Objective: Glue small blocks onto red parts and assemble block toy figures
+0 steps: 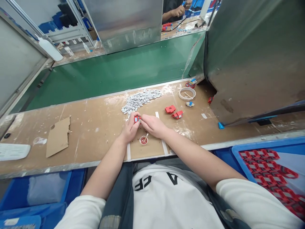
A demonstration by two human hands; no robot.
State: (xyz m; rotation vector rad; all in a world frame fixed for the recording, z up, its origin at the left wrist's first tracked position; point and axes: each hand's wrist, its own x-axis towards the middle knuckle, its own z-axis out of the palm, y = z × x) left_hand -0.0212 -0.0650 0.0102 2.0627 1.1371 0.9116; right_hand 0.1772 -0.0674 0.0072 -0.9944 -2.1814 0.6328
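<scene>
Both of my hands meet over the cardboard-topped bench, around a small red plastic part (137,119) with a pale grey-blue patch on its face. My left hand (130,128) grips it from the left with fingers curled round. From the right, the fingers of my right hand (152,124) press together against its edge. Just below the hands stands a small cup of red paste (143,140), a white stick leaning in it. A heap of small grey tiles (140,101) lies beyond my hands. Two more red parts (170,109) rest to the right.
A roll of tape (187,93) and a blue-and-yellow piece (190,104) lie at the right. Cardboard (57,137) lies left. A green belt (119,71) runs behind the bench. A blue bin (240,152) with red parts stands lower right. A co-worker's hands (178,11) show beyond.
</scene>
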